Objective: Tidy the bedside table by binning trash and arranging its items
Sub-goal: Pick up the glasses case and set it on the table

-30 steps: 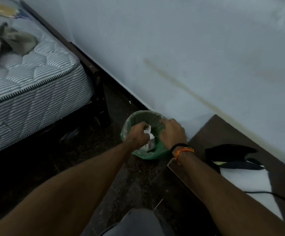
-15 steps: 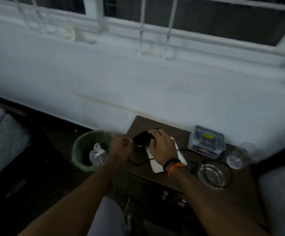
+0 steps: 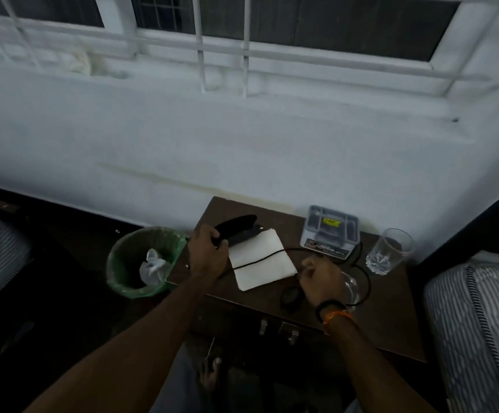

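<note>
— Two hands, both busy now. A second ago they were down at the green bin [image 3: 140, 260]; where are they?

— Back over the tabletop [image 3: 388, 320]. The left hand [image 3: 208, 254] is closed around the handle end of a black corded appliance [image 3: 236, 231], raised near the back left corner. Half a second ago the right hand was on it; the left has taken over.

— And the right hand [image 3: 321, 280]?

— Moved toward the front edge, fingers curled at the black cord [image 3: 260, 259]. Whether it actually pinches the cord, I cannot tell.

— Where does the cord run?

— Across the white paper sheet [image 3: 261, 260], then loops around a steel bowl [image 3: 352, 289] by the front edge.

— The trash?

— A crumpled white bag [image 3: 152, 266] lies in the bin, so binning looks done and arranging has begun. A box [image 3: 330, 232] and drinking glass [image 3: 389, 251] stand along the back edge, untouched.
</note>
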Motion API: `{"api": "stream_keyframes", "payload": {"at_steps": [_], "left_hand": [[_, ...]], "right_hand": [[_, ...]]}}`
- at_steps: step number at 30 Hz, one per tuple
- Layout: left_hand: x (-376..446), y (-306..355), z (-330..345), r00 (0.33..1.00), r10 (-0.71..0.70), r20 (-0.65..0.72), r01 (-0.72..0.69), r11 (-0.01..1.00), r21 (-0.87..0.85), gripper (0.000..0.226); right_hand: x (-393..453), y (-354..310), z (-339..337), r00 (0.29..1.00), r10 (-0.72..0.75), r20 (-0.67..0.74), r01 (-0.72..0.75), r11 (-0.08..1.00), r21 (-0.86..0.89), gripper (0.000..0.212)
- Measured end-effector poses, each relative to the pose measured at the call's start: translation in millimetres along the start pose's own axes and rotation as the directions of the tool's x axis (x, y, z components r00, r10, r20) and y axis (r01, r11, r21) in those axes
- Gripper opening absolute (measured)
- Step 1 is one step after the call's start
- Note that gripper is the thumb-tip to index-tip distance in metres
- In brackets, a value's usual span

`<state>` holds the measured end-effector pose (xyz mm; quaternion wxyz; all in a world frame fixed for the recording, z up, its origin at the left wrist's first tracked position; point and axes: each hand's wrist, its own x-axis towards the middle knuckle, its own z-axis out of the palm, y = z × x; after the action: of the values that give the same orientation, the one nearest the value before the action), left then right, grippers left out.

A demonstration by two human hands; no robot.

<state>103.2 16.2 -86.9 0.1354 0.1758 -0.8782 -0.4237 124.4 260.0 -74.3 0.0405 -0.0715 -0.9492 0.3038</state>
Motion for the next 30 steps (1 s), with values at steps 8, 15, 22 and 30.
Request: {"api": "stream_keyframes", "payload": {"at_steps": [8,15,22,30], "left_hand": [[26.9,-8.2,20.5,0.977,-0.198,-0.085,0.193,0.979,-0.060,0.015],[31.5,-18.7,38.8,0.987,-0.159,-0.004,0.158,0.980,-0.120,0.016],[36.2,-21.8,45.6,0.967,-0.254,0.021,0.251,0.935,-0.250,0.027],[48.9,-30.2,51.3,0.943,-0.322,0.080,0.331,0.896,-0.297,0.035]], "right_hand": [[14.8,21.4,3.5,0.984,0.179,0.024,-0.177,0.983,-0.052,0.012],[17.1,23.8,12.6,0.978,0.201,0.048,-0.193,0.971,-0.144,0.052],[5.4,23.8,41.8,0.981,0.175,0.084,-0.161,0.975,-0.155,0.071],[14.0,28.3,50.3,0.980,0.177,0.091,-0.164,0.977,-0.136,0.061]]}}
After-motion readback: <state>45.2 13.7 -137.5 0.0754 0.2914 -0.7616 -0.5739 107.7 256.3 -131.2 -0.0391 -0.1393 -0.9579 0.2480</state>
